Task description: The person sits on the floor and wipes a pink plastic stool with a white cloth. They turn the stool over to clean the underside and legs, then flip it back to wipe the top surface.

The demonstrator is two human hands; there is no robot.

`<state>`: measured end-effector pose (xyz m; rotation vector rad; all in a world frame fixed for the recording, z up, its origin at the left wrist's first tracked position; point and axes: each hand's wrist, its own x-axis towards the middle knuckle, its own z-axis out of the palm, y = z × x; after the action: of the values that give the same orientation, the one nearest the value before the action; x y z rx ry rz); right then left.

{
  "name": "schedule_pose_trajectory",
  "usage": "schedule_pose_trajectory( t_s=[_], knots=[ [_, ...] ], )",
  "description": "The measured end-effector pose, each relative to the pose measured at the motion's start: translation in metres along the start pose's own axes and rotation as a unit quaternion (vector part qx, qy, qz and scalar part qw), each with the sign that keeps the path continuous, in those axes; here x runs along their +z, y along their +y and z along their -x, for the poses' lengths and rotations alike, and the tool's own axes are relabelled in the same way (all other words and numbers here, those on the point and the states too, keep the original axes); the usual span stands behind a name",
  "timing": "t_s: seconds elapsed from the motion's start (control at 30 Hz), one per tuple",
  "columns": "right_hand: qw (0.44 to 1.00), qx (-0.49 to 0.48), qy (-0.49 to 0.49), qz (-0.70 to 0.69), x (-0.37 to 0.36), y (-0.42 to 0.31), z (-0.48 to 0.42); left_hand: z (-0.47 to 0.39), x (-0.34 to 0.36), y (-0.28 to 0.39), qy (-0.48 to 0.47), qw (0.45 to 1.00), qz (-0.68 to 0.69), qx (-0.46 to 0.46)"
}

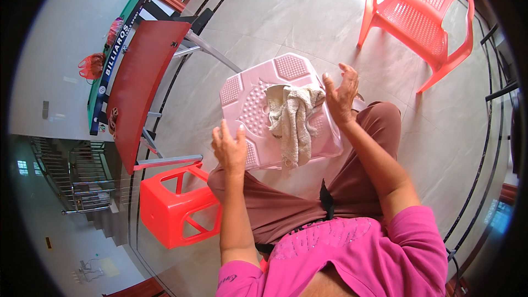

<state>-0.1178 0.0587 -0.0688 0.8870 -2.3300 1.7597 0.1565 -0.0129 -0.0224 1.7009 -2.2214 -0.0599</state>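
Note:
A pink plastic stool point(255, 90) with raised dots on its top stands in front of me, close to my knees. On its top lies a crumpled, worn beige cloth point(298, 119), one end hanging over the near edge. My left hand point(231, 148) is at the stool's near left corner, fingers spread and holding nothing. Beside the right edge is my right hand point(343, 95), palm turned inward, fingers apart and likewise bare. I cannot tell whether either hand touches the stool.
A red plastic stool point(165, 214) stands by my left knee. Beyond it are a red-topped folding table point(142, 82) and a small billiard table point(119, 49) bearing plastic bags point(91, 66). A red plastic armchair point(416, 20) is at the far right on the tiled floor point(264, 12).

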Motion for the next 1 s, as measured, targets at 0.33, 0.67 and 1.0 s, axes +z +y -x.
schedule_pose_trajectory(
  t_s=[0.33, 0.67, 1.0],
  knots=[
    [0.955, -0.143, -0.215, 0.147, -0.016, -0.083, 0.083, 0.008, 0.034, 0.025, 0.003, 0.996, -0.088, -0.028],
    [0.965, -0.197, -0.096, 0.141, 0.017, -0.043, 0.011, 0.007, 0.032, 0.023, 0.006, 0.996, -0.092, -0.019],
    [0.965, 0.036, -0.240, -0.103, 0.021, 0.020, -0.026, 0.005, 0.027, 0.030, -0.028, 0.996, -0.082, -0.036]
  ],
)
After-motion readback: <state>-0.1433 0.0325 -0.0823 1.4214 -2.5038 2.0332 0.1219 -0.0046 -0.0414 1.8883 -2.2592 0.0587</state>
